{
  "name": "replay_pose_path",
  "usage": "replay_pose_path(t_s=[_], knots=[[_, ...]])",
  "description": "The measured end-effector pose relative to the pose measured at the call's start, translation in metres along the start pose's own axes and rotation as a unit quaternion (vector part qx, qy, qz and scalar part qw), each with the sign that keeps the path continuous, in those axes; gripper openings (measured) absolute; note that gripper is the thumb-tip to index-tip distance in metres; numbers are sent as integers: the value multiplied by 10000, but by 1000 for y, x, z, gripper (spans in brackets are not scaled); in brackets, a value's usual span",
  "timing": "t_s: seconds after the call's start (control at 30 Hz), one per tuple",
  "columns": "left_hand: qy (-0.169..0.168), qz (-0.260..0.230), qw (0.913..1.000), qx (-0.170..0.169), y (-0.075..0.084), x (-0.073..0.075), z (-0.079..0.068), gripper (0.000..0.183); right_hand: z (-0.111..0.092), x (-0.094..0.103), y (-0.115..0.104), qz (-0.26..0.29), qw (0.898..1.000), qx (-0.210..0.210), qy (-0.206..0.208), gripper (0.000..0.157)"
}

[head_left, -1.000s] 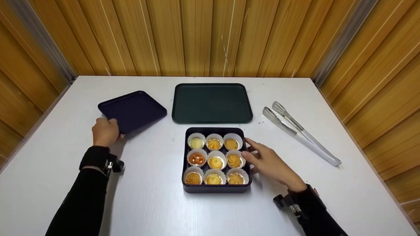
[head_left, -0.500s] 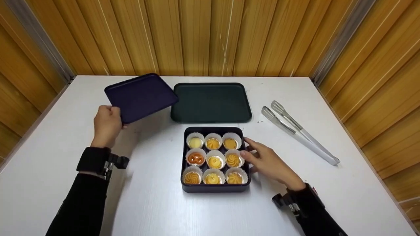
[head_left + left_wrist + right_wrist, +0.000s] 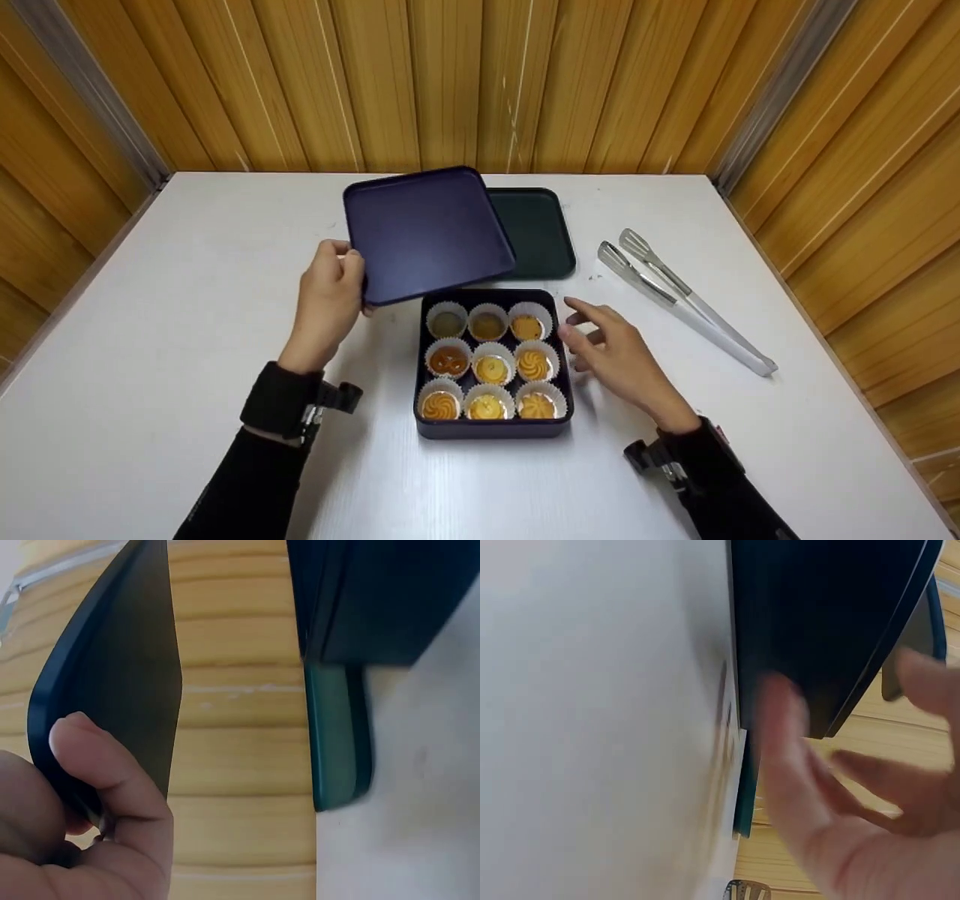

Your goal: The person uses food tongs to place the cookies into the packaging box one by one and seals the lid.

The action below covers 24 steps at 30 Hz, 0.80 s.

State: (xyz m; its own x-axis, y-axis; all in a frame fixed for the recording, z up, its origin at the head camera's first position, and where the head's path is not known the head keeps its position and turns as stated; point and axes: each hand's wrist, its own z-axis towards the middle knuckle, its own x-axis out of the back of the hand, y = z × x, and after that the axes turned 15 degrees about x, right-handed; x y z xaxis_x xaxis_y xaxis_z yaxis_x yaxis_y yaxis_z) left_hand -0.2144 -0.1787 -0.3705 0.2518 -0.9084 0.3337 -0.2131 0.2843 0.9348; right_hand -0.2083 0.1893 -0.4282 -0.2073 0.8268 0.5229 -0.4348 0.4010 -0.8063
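A dark purple square lid (image 3: pixel 427 232) is held up by my left hand (image 3: pixel 326 307), which pinches its near left corner between thumb and fingers. The lid hangs tilted above the table, its near edge by the back of a dark purple box (image 3: pixel 495 429). In the box sit rows of cookies in white paper cups, such as a swirled cookie (image 3: pixel 439 406) and a pretzel-shaped one (image 3: pixel 450 361). My right hand (image 3: pixel 619 360) is beside the box's right wall, fingers spread and loosely bent, holding nothing. In the right wrist view its fingers (image 3: pixel 780 720) are blurred near the box wall (image 3: pixel 810 630).
Behind the box lies a dark green tray (image 3: pixel 536 232), its left part hidden by the lid. Metal tongs (image 3: pixel 686 304) with spread arms lie on the right of the white table (image 3: pixel 187 337). A wood-patterned wall (image 3: pixel 450 82) closes off the back.
My left hand has lifted the lid and carried it to the right, over part of the green tray and up to the box. My right hand's fingers have loosened from the box's side.
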Motion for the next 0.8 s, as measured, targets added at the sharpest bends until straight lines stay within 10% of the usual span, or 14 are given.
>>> replay_pose_path(t_s=[0.17,0.43,0.8], knots=[[-356,88,9992,-152,-6,-25,-12,28,3,2,-4,-22,9969,306,730,35],[-923,168,9951,-324,-19,-45,-20,25,2,0,-9,1266,9917,-52,237,41],[-1352,-21,9887,-652,-32,-43,-23,29,0,-2,-9,1468,9887,198,248,31]])
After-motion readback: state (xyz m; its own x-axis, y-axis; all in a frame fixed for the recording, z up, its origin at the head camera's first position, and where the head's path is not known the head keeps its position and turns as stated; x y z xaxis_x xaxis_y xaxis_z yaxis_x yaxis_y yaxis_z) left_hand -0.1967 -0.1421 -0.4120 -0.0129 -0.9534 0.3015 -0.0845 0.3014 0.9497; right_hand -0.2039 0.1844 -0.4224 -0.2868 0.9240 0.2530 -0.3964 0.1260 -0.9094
